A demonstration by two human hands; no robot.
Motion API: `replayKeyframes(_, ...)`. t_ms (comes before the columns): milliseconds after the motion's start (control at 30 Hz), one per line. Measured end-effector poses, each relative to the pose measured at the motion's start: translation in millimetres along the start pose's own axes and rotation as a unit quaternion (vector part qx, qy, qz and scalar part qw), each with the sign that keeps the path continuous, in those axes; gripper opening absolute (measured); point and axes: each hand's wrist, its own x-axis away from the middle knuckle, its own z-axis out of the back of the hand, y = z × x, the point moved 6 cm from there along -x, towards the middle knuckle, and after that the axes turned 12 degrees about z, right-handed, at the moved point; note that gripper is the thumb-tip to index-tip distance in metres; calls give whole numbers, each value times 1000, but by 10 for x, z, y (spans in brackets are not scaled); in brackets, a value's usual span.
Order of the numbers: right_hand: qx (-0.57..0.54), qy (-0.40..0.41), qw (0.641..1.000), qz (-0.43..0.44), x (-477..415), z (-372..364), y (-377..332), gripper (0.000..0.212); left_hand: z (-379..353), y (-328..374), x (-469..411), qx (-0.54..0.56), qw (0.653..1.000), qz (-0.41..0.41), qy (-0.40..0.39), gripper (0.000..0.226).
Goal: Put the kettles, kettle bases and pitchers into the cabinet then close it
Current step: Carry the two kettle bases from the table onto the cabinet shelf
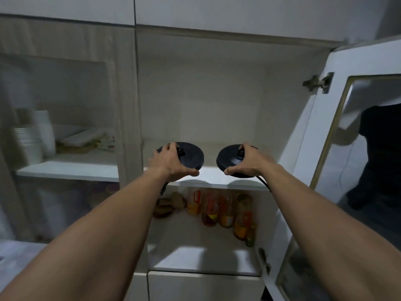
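Two round black kettle bases are held just above the front of the cabinet's upper shelf (208, 183). My left hand (171, 164) grips the left kettle base (192, 156) by its near-left rim, thumb underneath. My right hand (245, 162) grips the right kettle base (227, 158) by its right rim. A black cord (263, 182) hangs from the right base over the shelf edge. Each base is tilted toward me. The upper compartment behind them holds nothing else. No kettle or pitcher is in view.
The cabinet door (355, 148) with a glass pane stands open at the right. Bottles and jars (225, 213) fill the lower shelf. The left compartment, behind a closed glass door, holds stacked white dishes (34, 135).
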Motion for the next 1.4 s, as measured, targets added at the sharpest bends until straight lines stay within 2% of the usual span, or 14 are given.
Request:
replayKeyframes(167,-12,4,1000,-4,-434,-139,289,120,-283,186,-450,-2,1000,14,-4,121)
replayKeyframes(400,-10,-2,1000,-19,-1015,-303,627,107,-652,397,-1130,7,1000,2,-15,125)
replayKeyframes(533,-17,-2,998,-60,-1370,-415,918,114,-891,512,-1567,29,999,-3,-29,124)
replayKeyframes(667,0,-7,997,-79,-1712,-562,1138,120,-1149,590,-1933,5,1000,3,-27,124)
replayKeyframes(767,2,-27,995,-98,-1996,-736,1341,122,-1406,656,-2196,-1,998,21,-59,120)
replayKeyframes(900,-25,-56,991,-115,-2430,-993,1589,137,-1735,795,-2523,-3,995,48,-90,120)
replayKeyframes(1267,-63,-86,989,-102,-3510,-1515,2204,126,-2619,984,-3465,-11,987,94,-130,123)
replayKeyframes(1400,-93,-85,987,-97,-3808,-1679,2333,139,-2767,1005,-3749,-15,987,100,-129,126)
